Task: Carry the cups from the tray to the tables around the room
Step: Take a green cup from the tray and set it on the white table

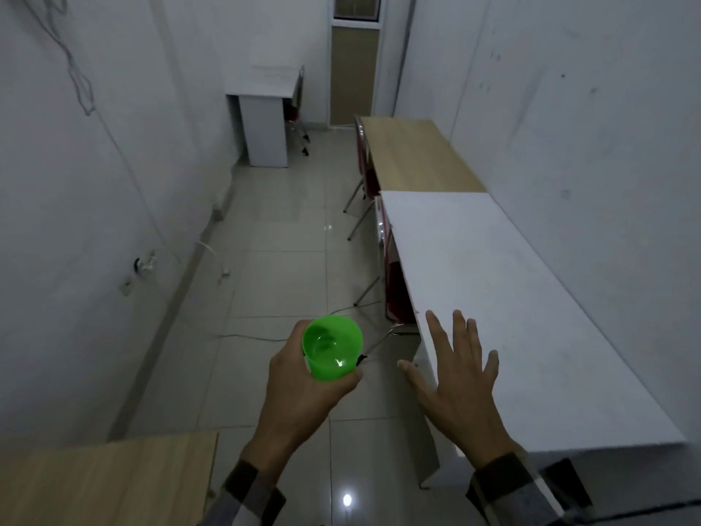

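Observation:
My left hand (299, 396) grips a bright green plastic cup (332, 347) from the side, held upright over the tiled floor at the lower middle of the view. The cup's open mouth faces up and looks empty. My right hand (459, 377) is open with fingers spread, hovering over the near left edge of a long white table (531, 305) on the right. The tray is not in view.
A wood-topped table (413, 153) stands beyond the white one along the right wall, with red chairs (366, 172) tucked beside both. A white desk (265, 108) stands at the far end near a door. Another wood table (95, 484) sits at the lower left. Cables trail across the floor.

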`<state>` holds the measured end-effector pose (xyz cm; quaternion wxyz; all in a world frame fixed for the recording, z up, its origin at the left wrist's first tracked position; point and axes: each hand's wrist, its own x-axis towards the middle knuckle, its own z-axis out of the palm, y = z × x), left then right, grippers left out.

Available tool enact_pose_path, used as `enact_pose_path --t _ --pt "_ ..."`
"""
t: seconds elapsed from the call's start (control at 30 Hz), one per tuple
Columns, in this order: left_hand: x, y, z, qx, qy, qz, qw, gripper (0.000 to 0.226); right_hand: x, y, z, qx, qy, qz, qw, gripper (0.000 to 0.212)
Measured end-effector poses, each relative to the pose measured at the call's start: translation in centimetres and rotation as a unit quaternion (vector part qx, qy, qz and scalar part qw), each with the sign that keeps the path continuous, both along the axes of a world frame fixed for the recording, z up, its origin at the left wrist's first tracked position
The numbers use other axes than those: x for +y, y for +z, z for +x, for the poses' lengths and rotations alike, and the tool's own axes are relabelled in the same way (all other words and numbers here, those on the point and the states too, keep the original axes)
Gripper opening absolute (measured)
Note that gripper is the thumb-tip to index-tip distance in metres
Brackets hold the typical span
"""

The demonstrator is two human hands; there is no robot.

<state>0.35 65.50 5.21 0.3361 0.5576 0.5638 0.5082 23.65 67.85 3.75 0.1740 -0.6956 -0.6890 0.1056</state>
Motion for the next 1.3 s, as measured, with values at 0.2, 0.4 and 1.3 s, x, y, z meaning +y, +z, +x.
enact_pose_path --t 0.2,0.4,1.3 --pt "7.6 -0.5 0.7 -0.002 -0.039 -0.003 0.999 0.053 5.5 -0.3 0.4 -0.015 -0.040 0.019 0.999 0.087" --pt "14.8 -1.8 2.4 0.011 -0.079 -0.003 0.997 0.055 11.4 -1.4 1.6 -0.013 -0.082 0.025 0.996 0.086" --pt "52.9 -10.2 14.6 0.006 -0.192 -0.089 0.977 0.065 43.3 -12.2 12.5 0.062 -0.278 -0.009 0.958 0.077"
